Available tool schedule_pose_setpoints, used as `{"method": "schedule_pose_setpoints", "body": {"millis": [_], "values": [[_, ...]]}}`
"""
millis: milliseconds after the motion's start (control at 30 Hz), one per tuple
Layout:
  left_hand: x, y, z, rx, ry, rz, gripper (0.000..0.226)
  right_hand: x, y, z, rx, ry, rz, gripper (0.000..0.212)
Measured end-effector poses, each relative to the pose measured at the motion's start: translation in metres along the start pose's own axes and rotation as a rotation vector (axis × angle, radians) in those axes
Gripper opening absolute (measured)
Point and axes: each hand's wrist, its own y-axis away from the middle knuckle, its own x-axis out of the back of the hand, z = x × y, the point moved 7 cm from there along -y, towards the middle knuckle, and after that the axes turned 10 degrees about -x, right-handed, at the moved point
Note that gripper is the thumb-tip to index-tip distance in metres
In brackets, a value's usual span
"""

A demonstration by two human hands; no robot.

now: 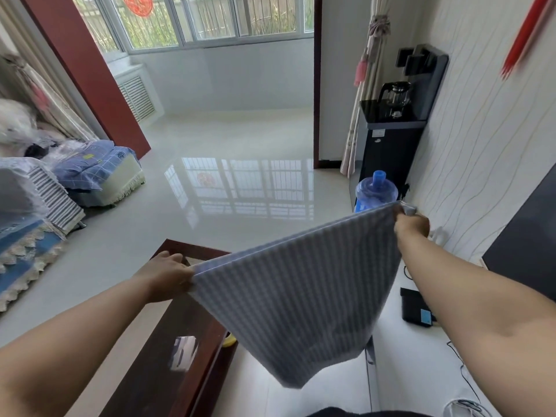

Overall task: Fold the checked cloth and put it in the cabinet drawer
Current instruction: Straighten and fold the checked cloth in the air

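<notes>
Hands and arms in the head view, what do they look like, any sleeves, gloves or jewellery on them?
Both arms are bare along their whole visible length, with no sleeves in view. The left hand and right hand wear no gloves, and no watch, bracelet or ring shows on either wrist or on the visible fingers.

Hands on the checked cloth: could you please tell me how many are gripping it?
2: the left hand pinches the lower left corner of the checked cloth; the right hand pinches the raised right corner.

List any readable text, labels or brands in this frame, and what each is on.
None legible.
White label on the water dispenser: too small to read.
Blue sticker on the black box: blurred.
Red window ornament: no characters readable.
Checked cloth: no print.
</notes>
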Motion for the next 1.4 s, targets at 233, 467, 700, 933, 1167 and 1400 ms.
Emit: {"method": "schedule_pose_setpoints", "body": {"millis": [233,467,700,933,1167,1400], "values": [[-0.002,-0.006,0.008,-0.033,0.002,0.005,0.03,-0.002,-0.002,-0.006,0.071,0.068,-0.017,0.023],[0.01,-0.008,-0.035,0.326,0.332,0.102,0.03,0.002,-0.012,-0.001,0.07,0.168,-0.001,0.037],[0.054,0.009,-0.065,0.597,0.144,0.317,0.028,0.012,-0.017,0.01,0.018,0.173,-0.012,0.052],[0.06,0.024,-0.09,0.721,0.553,0.376,0.034,0.021,-0.013,0.037,-0.043,0.17,-0.08,0.063],[0.045,0.033,-0.059,0.654,1.366,0.77,0.018,0.029,-0.01,0.038,-0.013,0.202,-0.158,0.06],[0.021,0.039,-0.076,0.738,1.298,0.82,0.018,0.021,-0.007,0.03,0.059,0.204,-0.18,0.058]]}}
